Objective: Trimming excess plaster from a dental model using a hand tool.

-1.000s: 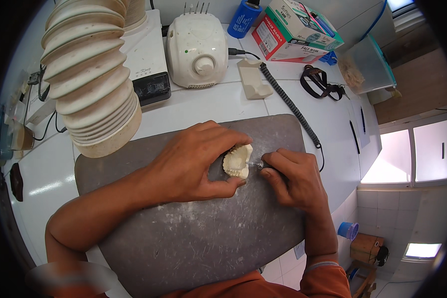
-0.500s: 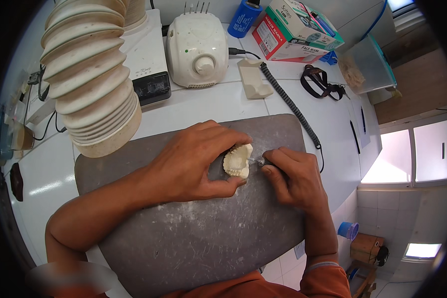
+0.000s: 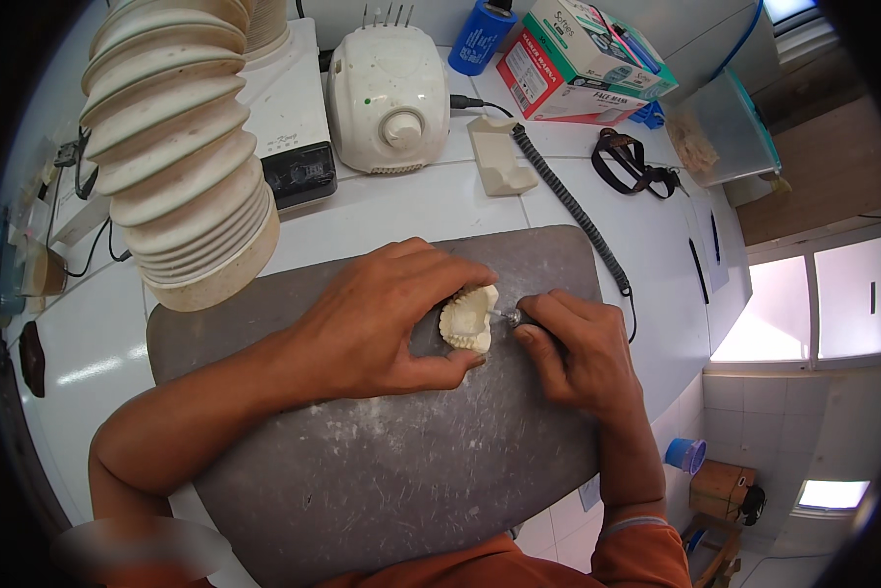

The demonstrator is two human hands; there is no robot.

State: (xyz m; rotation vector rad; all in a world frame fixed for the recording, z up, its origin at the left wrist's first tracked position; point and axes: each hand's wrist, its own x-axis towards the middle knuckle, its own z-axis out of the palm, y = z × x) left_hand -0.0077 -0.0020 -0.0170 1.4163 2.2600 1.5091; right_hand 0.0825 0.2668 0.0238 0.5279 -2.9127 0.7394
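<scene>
A cream plaster dental model with a row of teeth is held over the grey mat. My left hand is closed on it, thumb below and index finger above, gripping its two ends. In my right hand is a rotary handpiece, fingers wrapped round its dark body. The thin tip of the handpiece points left, at the model's right edge; whether it touches cannot be made out. A coiled dark cord runs from behind the right hand toward the back of the bench.
A ribbed suction hose hangs at the left. Behind the mat stand a white control unit with several burs on top, a cream handpiece rest, a blue cylinder and stacked mask boxes. A black strap lies at the right.
Almost nothing differs. The right hand and handpiece have shifted very slightly; the left hand holds the model in the same place.
</scene>
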